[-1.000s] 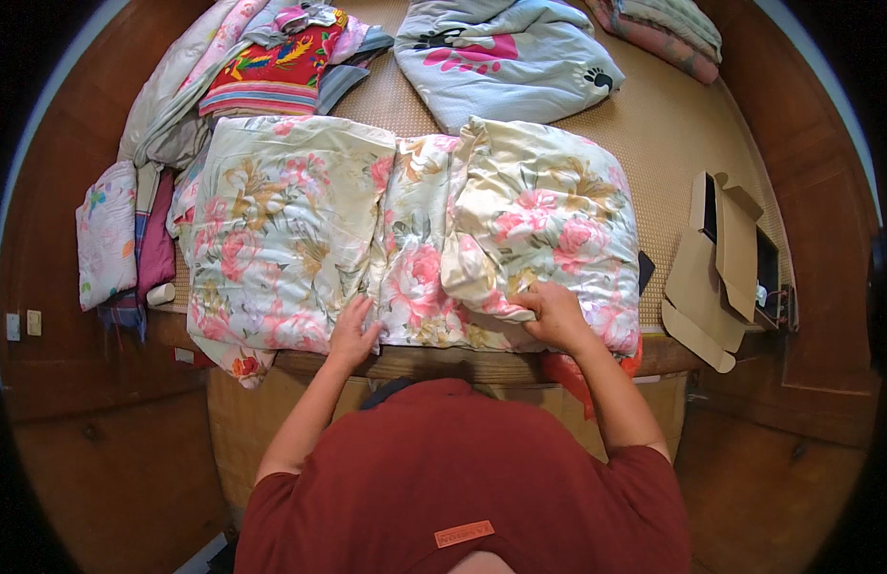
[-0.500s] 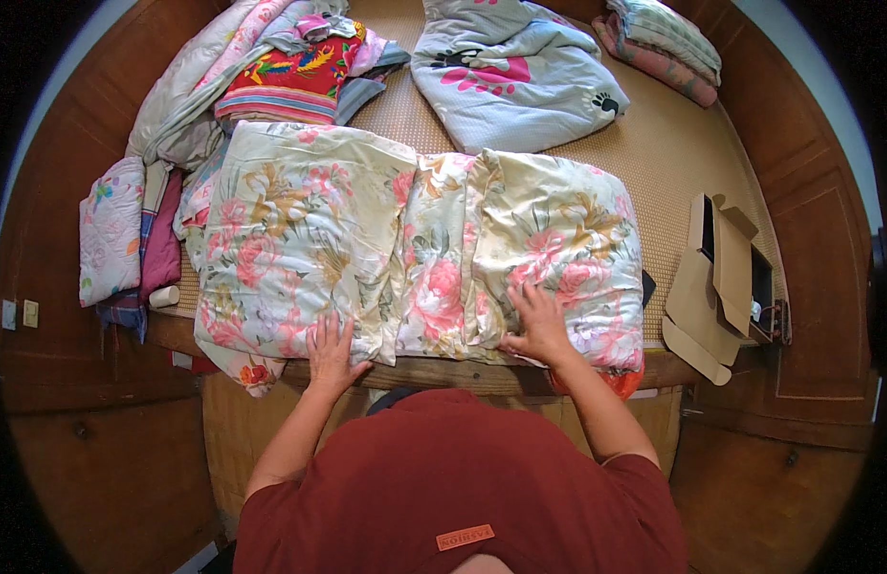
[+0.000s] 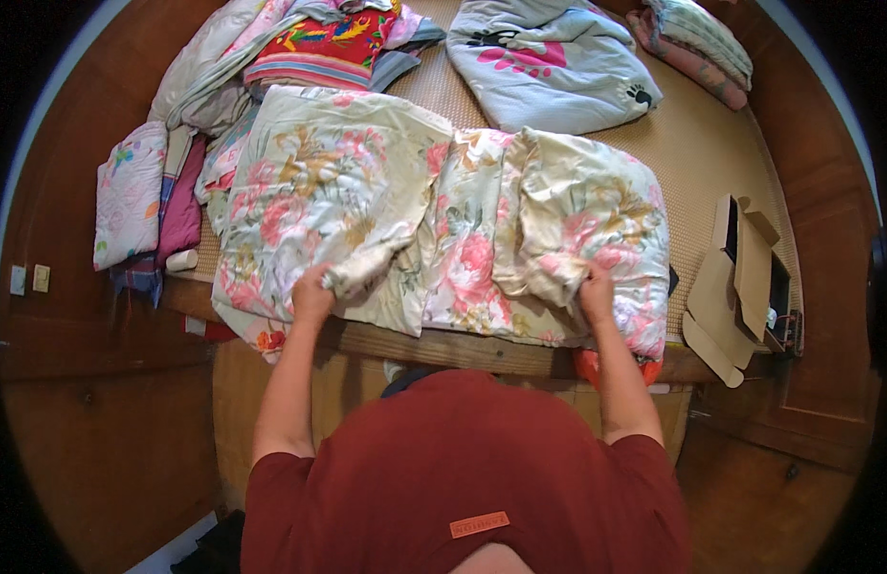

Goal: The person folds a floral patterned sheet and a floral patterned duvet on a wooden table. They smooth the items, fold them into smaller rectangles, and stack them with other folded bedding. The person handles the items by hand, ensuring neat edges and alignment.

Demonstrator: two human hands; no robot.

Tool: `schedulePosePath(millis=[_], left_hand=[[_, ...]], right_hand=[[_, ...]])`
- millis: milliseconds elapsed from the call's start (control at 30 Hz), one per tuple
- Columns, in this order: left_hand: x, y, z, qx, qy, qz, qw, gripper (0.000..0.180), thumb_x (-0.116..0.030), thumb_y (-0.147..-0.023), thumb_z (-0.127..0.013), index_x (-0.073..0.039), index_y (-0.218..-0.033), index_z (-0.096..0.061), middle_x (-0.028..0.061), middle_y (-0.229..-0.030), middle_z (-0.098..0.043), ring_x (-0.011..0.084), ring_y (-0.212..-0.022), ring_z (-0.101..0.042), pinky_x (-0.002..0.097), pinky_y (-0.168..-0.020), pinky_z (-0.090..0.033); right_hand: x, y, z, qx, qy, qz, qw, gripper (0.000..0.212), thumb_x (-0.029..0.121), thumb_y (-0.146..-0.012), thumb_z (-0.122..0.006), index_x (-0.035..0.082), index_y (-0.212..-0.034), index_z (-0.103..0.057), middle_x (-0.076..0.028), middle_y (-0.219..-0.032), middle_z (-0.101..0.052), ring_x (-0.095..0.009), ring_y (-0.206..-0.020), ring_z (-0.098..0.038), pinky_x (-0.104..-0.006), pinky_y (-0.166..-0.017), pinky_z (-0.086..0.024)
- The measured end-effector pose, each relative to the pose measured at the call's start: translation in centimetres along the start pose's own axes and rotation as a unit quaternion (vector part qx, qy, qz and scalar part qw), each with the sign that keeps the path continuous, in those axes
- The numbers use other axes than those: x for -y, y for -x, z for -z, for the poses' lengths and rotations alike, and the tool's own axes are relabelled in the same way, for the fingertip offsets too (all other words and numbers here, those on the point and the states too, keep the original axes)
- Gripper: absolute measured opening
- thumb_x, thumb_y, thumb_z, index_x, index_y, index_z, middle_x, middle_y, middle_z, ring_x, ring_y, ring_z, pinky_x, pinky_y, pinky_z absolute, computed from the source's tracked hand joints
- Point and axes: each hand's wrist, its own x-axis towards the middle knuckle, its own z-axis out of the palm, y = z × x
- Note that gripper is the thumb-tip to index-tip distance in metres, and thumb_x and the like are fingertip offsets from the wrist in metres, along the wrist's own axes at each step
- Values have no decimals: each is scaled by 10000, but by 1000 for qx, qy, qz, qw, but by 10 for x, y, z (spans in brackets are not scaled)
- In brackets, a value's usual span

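Note:
A cream quilt (image 3: pixel 463 273) with pink and gold flowers lies across the near edge of the bed. Both its sides are folded inward, leaving a narrow strip between the two flaps. My left hand (image 3: pixel 312 295) is closed on the near part of the left flap, whose fabric bunches up and lifts beside my fingers. On the other side, my right hand (image 3: pixel 597 293) grips a gathered bit of the right flap's inner edge. The fingertips of both hands are partly hidden in the cloth.
A heap of bedding with a red embroidered piece (image 3: pixel 319 48) sits at the far left, near a folded white quilt (image 3: pixel 128 206). A pale blue paw-print quilt (image 3: pixel 558 72) lies behind. Folded blankets (image 3: pixel 702 48) are far right; an opened cardboard box (image 3: pixel 726 297) stands right.
My hands lay spread flat on the quilt; now both have closed on its flaps and moved apart, pulling the fabric up into bunches. The whole view has shifted slightly.

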Motion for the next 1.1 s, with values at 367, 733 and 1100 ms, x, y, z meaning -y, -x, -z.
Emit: schedulePosePath(millis=[367, 733, 1100], left_hand=[[-81, -3, 12, -85, 260, -55, 960, 261, -49, -765, -574, -53, -1026, -592, 93, -974, -609, 190, -893, -572, 315, -752, -473], [-101, 52, -56, 182, -230, -246, 924, 992, -404, -541, -773, -173, -1354, -253, 165, -1408, -168, 363, -1304, -128, 567, -1013, -121], [-32, -31, -57, 76, -3, -99, 992, 239, -94, -714, -548, -71, -943, -612, 103, -842, -622, 273, -755, -576, 364, -643, -459]], right_hand=[[74, 23, 6, 79, -155, 61, 983, 191, 118, -790, -583, 87, -973, -626, -62, -868, -643, -155, -782, -596, -284, -677, -475], [90, 70, -32, 178, 358, 131, 907, 727, 370, -658, -689, 232, -1297, -373, -122, -1382, -270, -318, -1276, -245, -562, -997, -176], [38, 7, -21, -17, -16, -43, 999, 157, 146, -802, -524, 97, -886, -648, -83, -798, -634, -218, -752, -594, -340, -664, -455]])
